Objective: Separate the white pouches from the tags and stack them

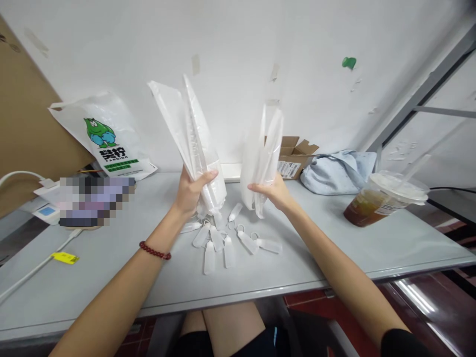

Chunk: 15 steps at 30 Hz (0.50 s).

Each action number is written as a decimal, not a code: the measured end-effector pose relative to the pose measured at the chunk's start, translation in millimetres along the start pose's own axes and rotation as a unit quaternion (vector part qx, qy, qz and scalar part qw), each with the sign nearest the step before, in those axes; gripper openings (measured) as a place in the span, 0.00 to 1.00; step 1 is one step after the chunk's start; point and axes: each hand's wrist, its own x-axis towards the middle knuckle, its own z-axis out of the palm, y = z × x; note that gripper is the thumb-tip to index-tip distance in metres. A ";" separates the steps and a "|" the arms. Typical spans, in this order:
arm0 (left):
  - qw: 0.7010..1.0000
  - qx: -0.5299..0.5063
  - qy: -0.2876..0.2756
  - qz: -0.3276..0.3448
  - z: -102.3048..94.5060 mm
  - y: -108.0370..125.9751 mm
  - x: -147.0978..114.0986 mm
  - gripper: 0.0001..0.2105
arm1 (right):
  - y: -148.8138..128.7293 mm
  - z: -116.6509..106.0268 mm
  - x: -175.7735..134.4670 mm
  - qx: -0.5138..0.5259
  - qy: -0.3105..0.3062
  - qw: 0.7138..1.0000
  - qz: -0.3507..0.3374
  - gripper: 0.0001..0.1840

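Left hand: the left hand (191, 191) is seen just left of the frame centre, closed around the lower end of a bundle of white plastic bags (193, 134), with the thumb laid across the front. A red bead bracelet (154, 252) is worn on this wrist.
Left bundle: the bundle of white plastic bags is held upright and is tilted toward the upper left of the frame; its lower end hangs just above the small pieces on the tabletop.
Right hand: the right hand (273, 192) is seen just right of the centre, closed on the lower part of a second stack of clear plastic bags (262, 158), with the fingers wrapped around it.
Right stack: it is held almost upright, apart from the left bundle, in front of the white wall.
Small pieces: a group of small white plastic tags (226, 240) with ring ends is spread on the grey tabletop (334, 243) below and between the two hands. It cannot be told exactly what they are.
Left of frame: a white shopping bag with a green cartoon figure (107, 136) is leaned on the wall; a blurred patch lies below it, and a white cable with a yellow label (65, 257) runs along the tabletop.
Right of frame: an open cardboard box (293, 157), a light blue cloth (338, 171) and a lidded cup of brown drink (383, 198) with a straw are placed on the tabletop.
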 end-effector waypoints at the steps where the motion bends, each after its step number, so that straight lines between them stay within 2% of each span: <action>1: 1.000 -0.016 0.020 0.007 -2.3 0.9 3.6 0.15 | -0.2 2.0 -0.5 -0.002 0.003 1.000 -0.001 0.20; 4: 0.996 -0.037 0.065 0.047 -6.8 2.7 9.5 0.15 | -2.3 11.5 -3.3 0.013 0.012 1.000 -0.004 0.19; 8: 1.000 0.014 0.006 0.026 -3.5 3.8 3.8 0.21 | -5.5 23.6 -7.7 0.001 0.012 1.000 -0.018 0.18; 15: 0.998 0.040 0.011 0.049 -0.6 4.5 0.1 0.23 | -2.9 15.6 -2.6 0.054 0.083 0.994 -0.037 0.20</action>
